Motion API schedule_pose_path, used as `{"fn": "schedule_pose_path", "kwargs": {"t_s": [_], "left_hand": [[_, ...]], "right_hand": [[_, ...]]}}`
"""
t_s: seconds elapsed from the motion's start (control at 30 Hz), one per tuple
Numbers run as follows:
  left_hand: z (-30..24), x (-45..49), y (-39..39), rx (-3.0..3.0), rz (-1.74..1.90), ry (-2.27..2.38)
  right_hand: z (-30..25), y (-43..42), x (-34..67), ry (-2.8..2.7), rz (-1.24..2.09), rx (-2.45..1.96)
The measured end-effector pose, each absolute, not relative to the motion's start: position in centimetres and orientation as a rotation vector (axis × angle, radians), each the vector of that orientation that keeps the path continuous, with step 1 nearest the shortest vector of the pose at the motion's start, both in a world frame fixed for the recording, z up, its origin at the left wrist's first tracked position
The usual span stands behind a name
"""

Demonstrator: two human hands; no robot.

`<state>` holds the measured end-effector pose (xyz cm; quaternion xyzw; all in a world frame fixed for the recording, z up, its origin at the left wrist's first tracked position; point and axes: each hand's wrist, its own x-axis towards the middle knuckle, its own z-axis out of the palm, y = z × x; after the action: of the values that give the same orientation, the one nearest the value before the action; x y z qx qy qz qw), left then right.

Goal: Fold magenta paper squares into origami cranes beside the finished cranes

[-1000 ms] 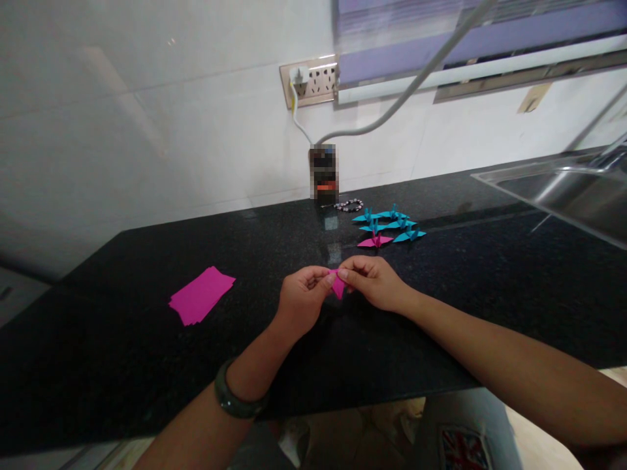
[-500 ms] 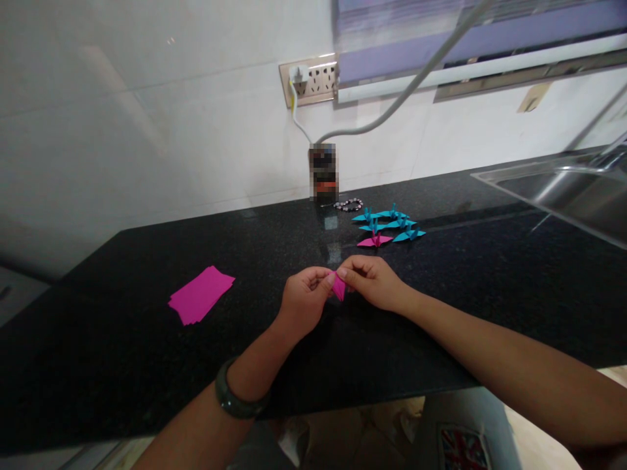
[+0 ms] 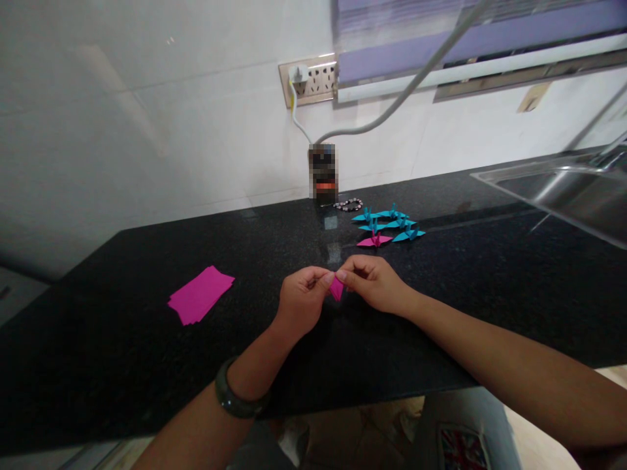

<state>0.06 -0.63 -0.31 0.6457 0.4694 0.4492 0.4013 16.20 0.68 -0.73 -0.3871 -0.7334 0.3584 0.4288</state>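
Observation:
A small folded piece of pink origami paper [image 3: 337,289] is pinched between my two hands above the dark counter, its pointed end toward me. My left hand [image 3: 304,300] closes thumb and fingers on its left side. On its upper right edge, the thumb and fingers of my right hand [image 3: 375,282] grip it. Left of my hands lies a loose stack of pink paper sheets [image 3: 200,295]. Beyond my right hand stand several blue paper cranes [image 3: 402,223] and one pink paper crane [image 3: 375,241].
A phone-like device with its face blurred out [image 3: 324,173] leans on the wall, a cable running to the socket panel [image 3: 313,79]. Beside it lies a beaded bracelet [image 3: 349,205]. A steel sink [image 3: 563,186] is set into the black counter [image 3: 122,365] at the right.
The folded pink paper has shifted very slightly left and turned a little in my fingers. Both hands keep nearly the same place and grip.

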Motion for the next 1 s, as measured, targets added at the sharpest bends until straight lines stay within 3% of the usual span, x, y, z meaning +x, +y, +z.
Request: {"fn": "schedule_pose_path", "kwargs": {"t_s": [0.27, 0.43, 0.67, 1.0], "left_hand": [[0.07, 0.08, -1.05, 1.712, 1.172, 1.212], [-0.03, 0.53, -0.74, 1.377, 1.119, 1.099], [0.24, 0.50, -0.65, 1.219, 1.031, 1.063], [-0.11, 0.27, -0.59, 1.203, 0.992, 0.983]], "right_hand": [[-0.58, -0.06, 15.69, -1.808, 0.799, -0.954], [-0.86, -0.05, 15.26, -1.603, 0.806, -1.004], [-1.24, 0.39, 15.28, -1.502, 1.121, -0.905], [-0.81, 0.44, 15.50, -1.503, 1.182, -0.845]]}}
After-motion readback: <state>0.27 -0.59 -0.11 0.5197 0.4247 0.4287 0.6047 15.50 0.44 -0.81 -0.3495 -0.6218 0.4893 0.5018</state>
